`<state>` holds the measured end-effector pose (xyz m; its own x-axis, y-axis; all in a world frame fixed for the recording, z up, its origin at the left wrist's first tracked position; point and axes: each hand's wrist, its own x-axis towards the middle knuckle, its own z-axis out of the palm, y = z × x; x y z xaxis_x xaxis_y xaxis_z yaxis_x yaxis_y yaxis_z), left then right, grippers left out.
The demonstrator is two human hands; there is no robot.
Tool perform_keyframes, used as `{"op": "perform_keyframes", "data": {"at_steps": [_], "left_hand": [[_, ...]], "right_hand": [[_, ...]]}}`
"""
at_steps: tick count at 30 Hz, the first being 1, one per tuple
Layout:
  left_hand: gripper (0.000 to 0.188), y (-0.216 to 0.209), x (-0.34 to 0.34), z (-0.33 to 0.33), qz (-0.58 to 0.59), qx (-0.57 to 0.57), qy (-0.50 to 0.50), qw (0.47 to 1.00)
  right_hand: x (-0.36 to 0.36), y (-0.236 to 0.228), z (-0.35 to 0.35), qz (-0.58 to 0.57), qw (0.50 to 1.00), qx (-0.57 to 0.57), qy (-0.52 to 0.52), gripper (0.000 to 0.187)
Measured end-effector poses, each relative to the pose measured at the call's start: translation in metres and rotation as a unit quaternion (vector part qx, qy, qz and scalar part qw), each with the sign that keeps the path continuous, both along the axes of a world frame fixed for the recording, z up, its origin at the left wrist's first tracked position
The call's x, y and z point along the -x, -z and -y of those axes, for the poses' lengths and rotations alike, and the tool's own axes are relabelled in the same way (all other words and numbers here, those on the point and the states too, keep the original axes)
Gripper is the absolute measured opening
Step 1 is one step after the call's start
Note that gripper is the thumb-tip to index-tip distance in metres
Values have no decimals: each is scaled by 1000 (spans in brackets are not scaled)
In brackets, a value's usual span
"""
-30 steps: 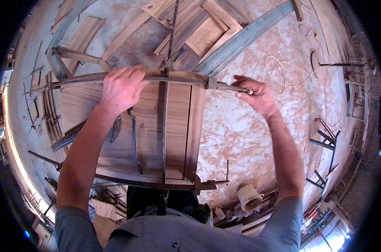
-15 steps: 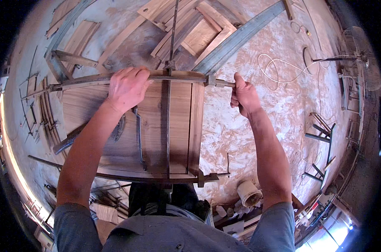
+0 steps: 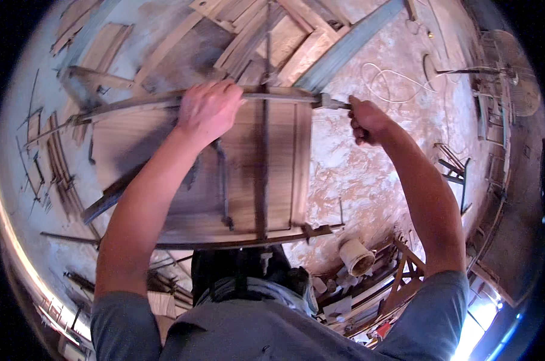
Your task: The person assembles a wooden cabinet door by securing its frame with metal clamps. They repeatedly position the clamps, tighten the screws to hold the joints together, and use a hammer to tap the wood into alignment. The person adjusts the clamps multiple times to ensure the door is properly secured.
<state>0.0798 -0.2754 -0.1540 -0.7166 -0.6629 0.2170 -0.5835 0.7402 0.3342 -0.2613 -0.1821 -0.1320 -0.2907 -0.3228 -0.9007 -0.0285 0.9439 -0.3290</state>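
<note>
A wooden frame-and-panel piece (image 3: 248, 150) lies in front of me, held by several metal bar clamps. My left hand (image 3: 209, 109) is closed over the far bar clamp (image 3: 284, 97), along the panel's far edge. At that clamp's right end, my right hand (image 3: 370, 122) is closed round the screw end, its handle mostly hidden in the fingers. A second bar clamp (image 3: 182, 245) runs along the near edge. Another clamp bar (image 3: 265, 174) crosses the panel from near to far. A bent metal rod (image 3: 226, 192) rests over the panel, partly behind my left forearm.
Wooden frames and boards (image 3: 242, 42) lie beyond the panel, beside a bluish beam (image 3: 350, 45). A pale cord (image 3: 383, 84) loops on the stained floor. A white bucket (image 3: 356, 257) stands near right, and a fan (image 3: 516, 75) far right. Metal bars (image 3: 59, 162) lie at left.
The panel, clamps and both hands sit further right in the view, which has shifted and blurred a little. Both hands keep their hold on the far clamp; the right wrist has turned slightly.
</note>
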Motion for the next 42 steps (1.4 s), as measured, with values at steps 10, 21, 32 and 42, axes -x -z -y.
{"op": "perform_keyframes", "data": {"at_steps": [10, 21, 32, 42], "left_hand": [[20, -7, -1, 1, 41, -51, 4, 998], [29, -29, 7, 3, 135, -116, -6, 984], [41, -13, 13, -25, -66, 30, 31, 997], [56, -28, 134, -65, -37, -54, 45, 997]], "right_hand": [[-171, -64, -110, -162, 839, 403, -328, 23], [-266, 4, -105, -180, 867, 327, -330, 19], [-47, -63, -199, -268, 902, 278, -194, 18], [31, -71, -144, -453, 681, 257, -514, 11]]}}
